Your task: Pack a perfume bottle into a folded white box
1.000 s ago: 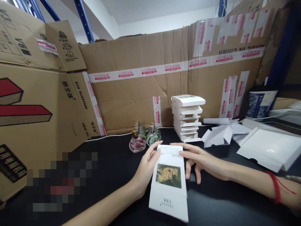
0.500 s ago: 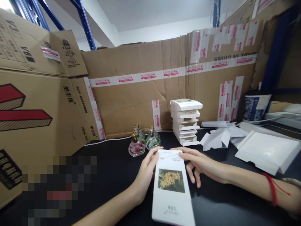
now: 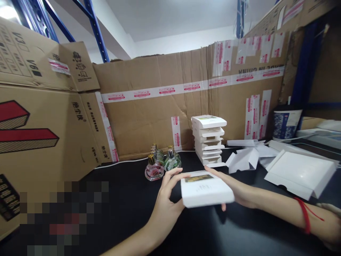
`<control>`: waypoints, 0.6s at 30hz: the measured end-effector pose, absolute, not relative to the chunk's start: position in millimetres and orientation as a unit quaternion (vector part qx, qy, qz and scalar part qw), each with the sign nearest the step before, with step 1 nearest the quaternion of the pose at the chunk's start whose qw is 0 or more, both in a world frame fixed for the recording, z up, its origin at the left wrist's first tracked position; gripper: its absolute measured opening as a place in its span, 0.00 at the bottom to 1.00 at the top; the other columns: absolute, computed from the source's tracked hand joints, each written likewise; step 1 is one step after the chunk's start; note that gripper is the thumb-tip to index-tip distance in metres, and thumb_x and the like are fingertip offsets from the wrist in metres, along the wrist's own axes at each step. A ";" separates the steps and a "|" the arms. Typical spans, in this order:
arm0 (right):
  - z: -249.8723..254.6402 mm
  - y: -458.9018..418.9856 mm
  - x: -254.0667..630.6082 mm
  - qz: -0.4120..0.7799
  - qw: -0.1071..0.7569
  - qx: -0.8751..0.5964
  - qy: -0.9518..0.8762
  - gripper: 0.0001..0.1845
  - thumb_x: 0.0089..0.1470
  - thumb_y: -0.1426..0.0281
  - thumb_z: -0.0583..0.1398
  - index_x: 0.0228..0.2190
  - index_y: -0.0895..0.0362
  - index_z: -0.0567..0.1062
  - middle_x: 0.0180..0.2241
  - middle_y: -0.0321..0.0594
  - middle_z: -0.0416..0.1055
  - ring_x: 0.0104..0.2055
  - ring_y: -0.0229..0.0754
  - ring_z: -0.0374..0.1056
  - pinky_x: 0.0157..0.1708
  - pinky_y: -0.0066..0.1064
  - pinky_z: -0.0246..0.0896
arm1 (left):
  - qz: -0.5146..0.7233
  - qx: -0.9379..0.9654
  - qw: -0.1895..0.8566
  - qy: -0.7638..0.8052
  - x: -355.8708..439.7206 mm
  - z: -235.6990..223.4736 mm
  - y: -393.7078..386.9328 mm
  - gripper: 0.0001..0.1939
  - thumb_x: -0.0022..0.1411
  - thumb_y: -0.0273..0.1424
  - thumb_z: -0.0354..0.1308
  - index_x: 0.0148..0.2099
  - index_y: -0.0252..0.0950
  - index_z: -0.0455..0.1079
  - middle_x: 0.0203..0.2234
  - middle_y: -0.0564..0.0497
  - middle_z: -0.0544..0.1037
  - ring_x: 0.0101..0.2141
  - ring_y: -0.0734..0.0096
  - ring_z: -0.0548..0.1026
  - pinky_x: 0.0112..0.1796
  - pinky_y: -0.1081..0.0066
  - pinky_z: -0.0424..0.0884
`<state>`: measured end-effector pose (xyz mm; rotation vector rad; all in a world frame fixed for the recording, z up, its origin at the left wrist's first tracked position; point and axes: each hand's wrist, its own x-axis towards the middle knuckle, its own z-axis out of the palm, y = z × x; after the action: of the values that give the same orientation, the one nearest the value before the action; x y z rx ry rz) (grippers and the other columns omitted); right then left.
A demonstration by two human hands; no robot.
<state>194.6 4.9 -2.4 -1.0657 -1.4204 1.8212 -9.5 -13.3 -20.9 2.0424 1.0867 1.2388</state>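
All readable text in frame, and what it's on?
"V3": left carton
"V6": left carton
"绝尘侠®": left carton, twice
"MADE IN CHINA": back cardboard, upside down
Too small or blurred to read: held box, box stack, printed tape, cup, upper-right carton, remaining left-carton print

left carton (image 3: 61,117): v3, v6, 绝尘侠 | back cardboard (image 3: 144,124): made in china, upside down | white box (image 3: 206,196): lettering blurred

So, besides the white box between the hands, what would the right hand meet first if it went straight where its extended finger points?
Probably the front green bottle, ahead and left of the right hand, though depth is unclear.
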 end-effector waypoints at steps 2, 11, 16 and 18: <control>-3.2 4.8 194.3 0.671 0.290 -0.397 -0.554 0.30 0.57 0.51 0.43 0.36 0.66 0.66 0.28 0.44 0.66 0.16 0.30 0.56 0.17 0.26 0.61 | 0.486 0.697 0.316 0.423 -8.4 -20.8 -9.4 0.21 0.52 0.41 0.56 0.47 0.36 0.65 0.48 0.48 0.63 0.50 0.71 0.62 0.54 0.72 0.56; -6.6 0.7 195.0 0.636 0.255 -0.370 -0.628 0.25 0.54 0.58 0.52 0.50 0.58 0.59 0.31 0.41 0.68 0.19 0.31 0.63 0.18 0.21 0.61 | 0.586 0.551 0.410 0.430 -11.5 -16.6 0.7 0.34 0.54 0.47 0.52 0.58 0.36 0.50 0.53 0.48 0.60 0.53 0.73 0.59 0.49 0.78 0.61; -9.8 -0.5 193.0 0.651 0.297 -0.364 -0.596 0.27 0.51 0.51 0.52 0.24 0.66 0.65 0.17 0.40 0.62 0.15 0.33 0.60 0.15 0.23 0.58 | 0.579 0.581 0.375 0.432 -12.3 -19.9 2.8 0.28 0.55 0.44 0.53 0.55 0.39 0.54 0.52 0.48 0.61 0.49 0.71 0.63 0.47 0.75 0.63; -10.1 -0.9 192.0 0.655 0.307 -0.360 -0.589 0.30 0.50 0.49 0.52 0.18 0.66 0.61 0.14 0.41 0.60 0.14 0.34 0.59 0.14 0.23 0.57 | 0.559 0.602 0.359 0.443 -12.3 -21.4 5.0 0.27 0.54 0.43 0.53 0.53 0.39 0.56 0.50 0.48 0.63 0.46 0.70 0.65 0.45 0.74 0.64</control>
<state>192.0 -0.9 -10.1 -0.9524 -1.5582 1.7334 -12.3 5.0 -21.4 1.5526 1.1433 1.4416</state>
